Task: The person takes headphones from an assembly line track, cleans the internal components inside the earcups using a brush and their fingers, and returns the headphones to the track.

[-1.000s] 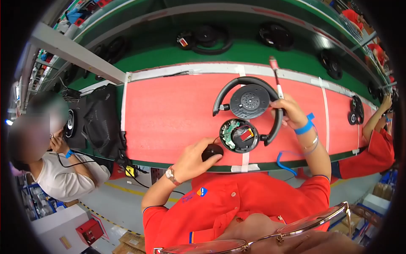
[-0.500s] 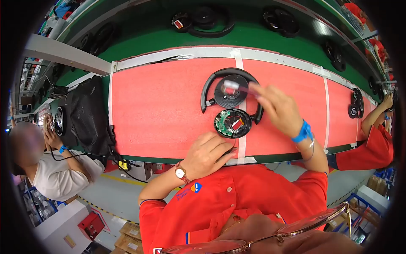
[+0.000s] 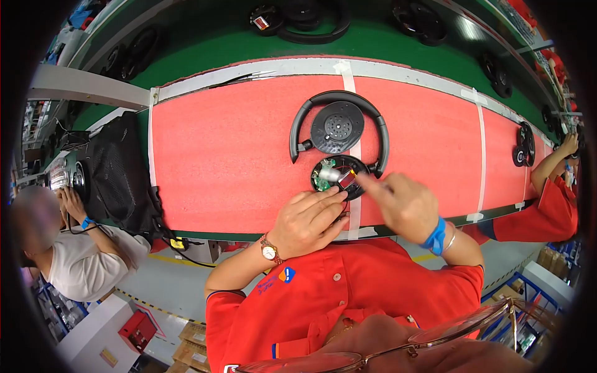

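Black headphones [image 3: 382,133] lie on the pink mat with the headband arched away from me. Their upper ear cup [image 3: 337,127] shows a perforated disc; the lower, open ear cup [image 3: 357,191] exposes a green circuit board [image 3: 325,176] and a red-and-white battery [image 3: 347,179]. My left hand [image 3: 306,225] is closed beside the open cup, fingertips at its near rim. It mostly covers a black round part [image 3: 341,217], of which only a dark edge shows. My right hand [image 3: 407,205] is closed on a blurred tool [image 3: 329,174], whose pale end is over the open cup.
A black bag [image 3: 118,174] lies left of the mat, beside a person in white [image 3: 87,261]. Another person's red sleeve [image 3: 541,217] is at the right, near more headphones [image 3: 524,146]. Beyond the mat, several headphones [image 3: 311,22] sit on the green surface [image 3: 249,53].
My right hand has come down from the headband and upper cup to the open cup, bringing the tool. The left hand has moved against the open cup, covering more of the black round part.
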Demonstrator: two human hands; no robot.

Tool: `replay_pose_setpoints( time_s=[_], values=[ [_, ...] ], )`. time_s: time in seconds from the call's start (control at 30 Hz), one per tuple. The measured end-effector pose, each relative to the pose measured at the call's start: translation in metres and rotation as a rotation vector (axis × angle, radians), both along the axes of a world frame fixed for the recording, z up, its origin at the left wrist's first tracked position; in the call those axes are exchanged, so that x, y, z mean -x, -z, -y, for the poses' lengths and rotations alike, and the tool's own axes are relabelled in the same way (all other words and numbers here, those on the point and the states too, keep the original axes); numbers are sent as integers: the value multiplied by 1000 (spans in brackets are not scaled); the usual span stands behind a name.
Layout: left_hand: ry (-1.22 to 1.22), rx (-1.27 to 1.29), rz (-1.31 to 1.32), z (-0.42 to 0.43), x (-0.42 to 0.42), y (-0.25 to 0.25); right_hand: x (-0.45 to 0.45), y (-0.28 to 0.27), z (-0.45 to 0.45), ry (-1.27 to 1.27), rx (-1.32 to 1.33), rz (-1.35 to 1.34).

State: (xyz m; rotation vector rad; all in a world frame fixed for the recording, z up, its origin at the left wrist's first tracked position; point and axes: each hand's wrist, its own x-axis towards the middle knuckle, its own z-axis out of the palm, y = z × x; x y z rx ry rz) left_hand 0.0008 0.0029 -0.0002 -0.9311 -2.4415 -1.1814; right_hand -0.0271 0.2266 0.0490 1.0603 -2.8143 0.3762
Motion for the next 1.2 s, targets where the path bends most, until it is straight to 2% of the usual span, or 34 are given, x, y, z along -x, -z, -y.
replay_pose_setpoints(
  time_s=[0.07, 0.17, 0.3, 0.4, 0.5, 0.63, 0.73, 1.07, 1.17, 1.2],
  values=[
    [-9, 1, 21, 0, -1, -1, -2, 0, 1, -52, 25, 28],
    [-10, 2, 10, 0, 0, 0, -1, 1, -2, 89, -50, 9],
    [-14, 2, 9, -1, 0, 0, -7, 1, 1, -25, 16, 42],
    [-9, 8, 24, -2, 1, 0, -5, -1, 0, 69, -31, 2],
    [-14, 7, 23, -1, 0, -1, -12, 4, 2, -46, -14, 17],
    [-14, -17, 30, -2, 2, 1, -2, -2, -6, 89, -69, -11],
    [-16, -20, 41, -2, 0, 0, -9, 1, -2, 4, 2, 23],
    [-23, -28, 55, -1, 0, 0, 7, -27, -14, 119, -58, 50],
    [-15, -40, 65, -2, -1, 1, 36, -27, -26, 177, 55, 163],
    [-15, -39, 60, -2, -1, 1, 55, -18, -28, 158, 230, 158]
  ],
)
